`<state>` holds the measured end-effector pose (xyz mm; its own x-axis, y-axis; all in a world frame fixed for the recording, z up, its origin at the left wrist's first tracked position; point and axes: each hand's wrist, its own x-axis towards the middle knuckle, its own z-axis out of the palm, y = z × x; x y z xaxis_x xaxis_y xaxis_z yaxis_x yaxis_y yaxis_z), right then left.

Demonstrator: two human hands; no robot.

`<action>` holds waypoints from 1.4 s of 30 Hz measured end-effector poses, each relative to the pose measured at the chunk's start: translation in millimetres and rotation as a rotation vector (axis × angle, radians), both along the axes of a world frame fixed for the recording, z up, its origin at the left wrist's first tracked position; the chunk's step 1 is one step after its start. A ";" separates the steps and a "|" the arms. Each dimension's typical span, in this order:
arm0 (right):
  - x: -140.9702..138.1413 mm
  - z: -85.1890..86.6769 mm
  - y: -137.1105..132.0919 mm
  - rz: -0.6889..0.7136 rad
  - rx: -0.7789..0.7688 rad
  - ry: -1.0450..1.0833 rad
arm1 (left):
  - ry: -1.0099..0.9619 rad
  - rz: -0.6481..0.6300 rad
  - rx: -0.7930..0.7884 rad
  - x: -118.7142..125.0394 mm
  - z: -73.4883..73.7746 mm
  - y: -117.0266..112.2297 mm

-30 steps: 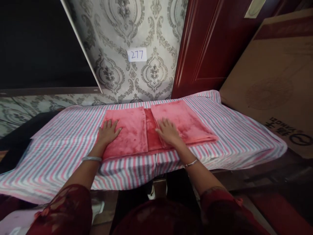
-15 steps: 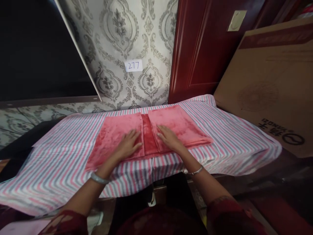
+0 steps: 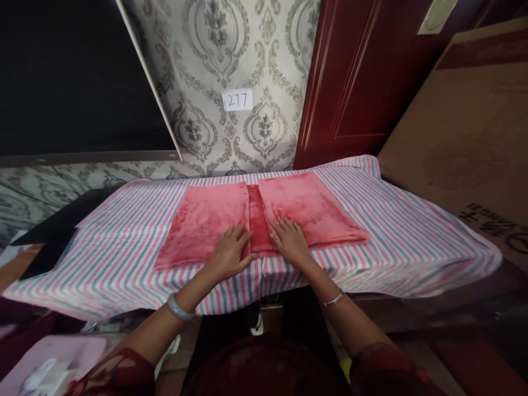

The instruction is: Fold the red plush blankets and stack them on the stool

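Observation:
A pinkish-red plush cloth (image 3: 206, 220) lies on the striped sheet (image 3: 404, 236), its left and right sides folded inward. Between the two folded edges runs a darker red strip (image 3: 259, 220). My left hand (image 3: 230, 252) rests on the left flap near its inner front corner, fingers spread and thumb pointing right. On the right flap, close to its inner edge, my right hand (image 3: 291, 240) lies flat with its fingers stretched out. Neither hand grips the cloth.
A large dark screen (image 3: 78, 82) stands at the back left. On the patterned wall is a paper label (image 3: 237, 100) reading 277. A cardboard box (image 3: 470, 126) leans at the right beside a dark red door (image 3: 350, 71). A pink stool (image 3: 61, 357) sits low at the left.
Both hands have slid toward the front edge of the cloth, staying on the flaps. The camera has turned slightly left, so the scene sits further right. The folds look the same.

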<state>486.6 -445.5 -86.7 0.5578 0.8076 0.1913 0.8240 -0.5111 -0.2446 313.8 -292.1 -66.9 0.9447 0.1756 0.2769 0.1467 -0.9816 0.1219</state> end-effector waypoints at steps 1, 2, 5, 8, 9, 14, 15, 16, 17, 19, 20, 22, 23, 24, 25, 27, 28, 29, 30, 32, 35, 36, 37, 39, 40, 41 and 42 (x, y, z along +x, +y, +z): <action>0.3 -0.8 -0.4 -0.002 0.002 -0.005 | 0.017 -0.033 0.000 -4.2 -0.1 -0.7; 0.3 -1.7 -0.8 -0.005 0.005 -0.010 | 0.028 -0.054 -0.007 -7.4 -1.0 -0.6; -0.6 -4.5 -1.6 -0.015 0.008 -0.016 | 0.009 -0.031 -0.050 -11.7 -6.8 3.5; -1.9 -5.8 -2.0 -0.021 0.014 -0.024 | -0.028 -0.032 -0.086 -12.0 -12.6 9.3; -2.1 -5.9 -2.2 -0.021 0.017 -0.026 | -0.033 -0.047 -0.091 -12.4 -13.9 11.0; -2.4 -6.2 -2.3 -0.018 0.017 -0.033 | 0.007 -0.085 -0.119 -15.7 -10.1 18.7; -2.5 -6.3 -2.3 -0.019 0.018 -0.035 | 0.018 -0.082 -0.129 -15.0 -6.8 19.8; -2.7 -6.4 -2.2 -0.021 0.019 -0.037 | 0.024 -0.077 -0.142 -13.6 -3.0 20.5; -2.9 -6.5 -2.1 -0.023 0.021 -0.038 | 0.017 -0.067 -0.155 -11.4 0.9 20.5; -3.5 -6.4 -2.0 -0.023 0.025 -0.041 | -0.057 -0.024 -0.179 -5.5 6.6 18.2; -3.8 -6.1 -1.9 -0.022 0.026 -0.043 | -0.119 0.011 -0.180 -2.3 7.0 15.8; -4.5 -5.2 -1.6 -0.019 0.028 -0.048 | -0.216 0.068 -0.150 3.4 1.3 9.4; -4.8 -4.8 -1.5 -0.019 0.026 -0.047 | -0.219 0.081 -0.122 5.6 -4.8 5.9; -5.0 -4.4 -1.5 -0.021 0.023 -0.044 | -0.188 0.081 -0.090 7.0 -12.4 2.7; -5.0 -4.2 -1.6 -0.022 0.018 -0.039 | -0.136 0.071 -0.060 7.5 -20.6 0.0; -4.5 -3.9 -2.2 -0.021 0.010 -0.027 | -0.047 0.049 -0.023 5.8 -34.7 -3.4; -4.1 -3.5 -2.6 -0.017 0.006 -0.021 | -0.033 0.043 -0.018 3.4 -39.0 -4.0; -3.7 -2.7 -2.8 -0.014 0.001 -0.016 | -0.035 0.030 -0.022 0.2 -40.8 -4.0; -3.5 -1.3 -2.7 -0.017 -0.002 -0.010 | -0.043 0.004 -0.038 -3.6 -40.0 -3.4; -5.1 4.1 -0.2 -0.031 0.012 -0.008 | -0.069 -0.067 -0.108 -11.3 -31.5 0.0; -15.8 17.6 12.2 0.033 0.105 -0.024 | -0.136 -0.101 -0.296 -14.6 -9.6 14.3; -21.8 22.3 18.5 0.090 0.136 -0.019 | -0.178 -0.066 -0.351 -11.4 -1.9 22.4; -28.6 26.3 25.5 0.156 0.155 -0.004 | -0.223 -0.018 -0.388 -5.6 5.3 32.2; -43.2 30.5 39.6 0.283 0.157 0.039 | -0.275 0.064 -0.397 13.6 17.7 55.0; -49.9 30.3 45.8 0.335 0.142 0.063 | -0.261 0.094 -0.372 26.7 22.8 67.0; -55.7 28.6 50.9 0.371 0.119 0.090 | -0.202 0.117 -0.329 41.5 27.2 78.9; -60.4 25.5 54.9 0.393 0.092 0.119 | -0.114 0.137 -0.276 57.4 31.0 90.1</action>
<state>426.2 -390.6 -61.2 0.2335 0.9458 0.2259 0.9152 -0.1353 -0.3797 371.2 -202.0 -35.9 0.8727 0.3825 0.3035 0.2458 -0.8812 0.4039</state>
